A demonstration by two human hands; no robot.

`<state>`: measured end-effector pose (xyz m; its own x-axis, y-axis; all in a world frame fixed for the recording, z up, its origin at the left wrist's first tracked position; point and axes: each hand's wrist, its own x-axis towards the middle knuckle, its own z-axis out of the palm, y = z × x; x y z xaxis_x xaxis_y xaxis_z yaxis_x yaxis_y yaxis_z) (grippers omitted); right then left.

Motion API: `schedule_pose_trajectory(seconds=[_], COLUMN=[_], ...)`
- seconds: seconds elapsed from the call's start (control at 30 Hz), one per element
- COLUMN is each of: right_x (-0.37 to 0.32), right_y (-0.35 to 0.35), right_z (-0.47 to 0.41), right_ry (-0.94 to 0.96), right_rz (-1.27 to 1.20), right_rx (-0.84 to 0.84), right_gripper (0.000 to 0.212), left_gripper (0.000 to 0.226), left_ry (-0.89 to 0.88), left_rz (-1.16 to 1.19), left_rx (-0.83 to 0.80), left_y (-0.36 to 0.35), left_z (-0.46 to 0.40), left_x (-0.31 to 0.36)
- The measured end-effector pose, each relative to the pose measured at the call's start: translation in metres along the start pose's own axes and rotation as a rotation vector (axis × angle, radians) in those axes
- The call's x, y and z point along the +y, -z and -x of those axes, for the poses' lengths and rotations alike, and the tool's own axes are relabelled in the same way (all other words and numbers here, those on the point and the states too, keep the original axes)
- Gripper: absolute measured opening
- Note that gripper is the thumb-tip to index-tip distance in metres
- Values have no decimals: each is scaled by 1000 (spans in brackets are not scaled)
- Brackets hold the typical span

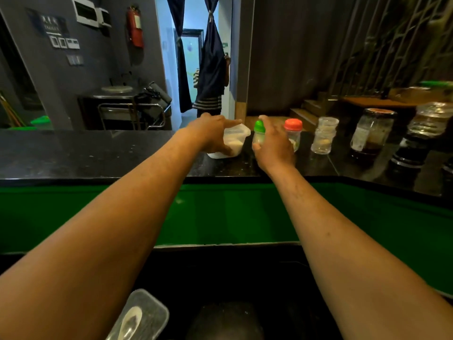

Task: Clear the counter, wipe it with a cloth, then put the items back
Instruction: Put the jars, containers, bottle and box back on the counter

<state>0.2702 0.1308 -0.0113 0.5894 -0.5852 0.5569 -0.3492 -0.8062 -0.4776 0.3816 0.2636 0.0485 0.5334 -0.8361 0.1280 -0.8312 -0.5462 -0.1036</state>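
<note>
On the black stone counter [73,153] both my arms reach forward. My left hand [210,133] grips the near side of a white plastic container [236,141] with a clear lid, index finger stretched over the lid. My right hand [274,146] is wrapped around a small clear bottle with a green cap [259,132]. Right behind that hand stands a small jar with a red cap [293,130], partly hidden by my fingers.
Further right on the counter stand a clear ribbed jar [323,136], a dark-bottomed glass jar [372,133] and a large clear jar [429,121]. A clear tub with a spoon [142,317] lies at the lower ledge. A person stands in the doorway [210,82].
</note>
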Motion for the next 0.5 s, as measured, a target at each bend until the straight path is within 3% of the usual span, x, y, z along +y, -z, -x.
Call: schedule_pose_trajectory(seconds=[0.17, 0.5], right_x=[5, 9], right_y=[-8, -14], right_z=[-12, -13], right_ry=[-1, -4], right_rz=[48, 88], right_rx=[-13, -26], right_gripper=[71, 78], left_gripper=[91, 82], left_ry=[-22, 0], left_rz=[-160, -11], left_rx=[172, 248], left_y=[-8, -30], left_z=[-2, 0], left_x=[-3, -6])
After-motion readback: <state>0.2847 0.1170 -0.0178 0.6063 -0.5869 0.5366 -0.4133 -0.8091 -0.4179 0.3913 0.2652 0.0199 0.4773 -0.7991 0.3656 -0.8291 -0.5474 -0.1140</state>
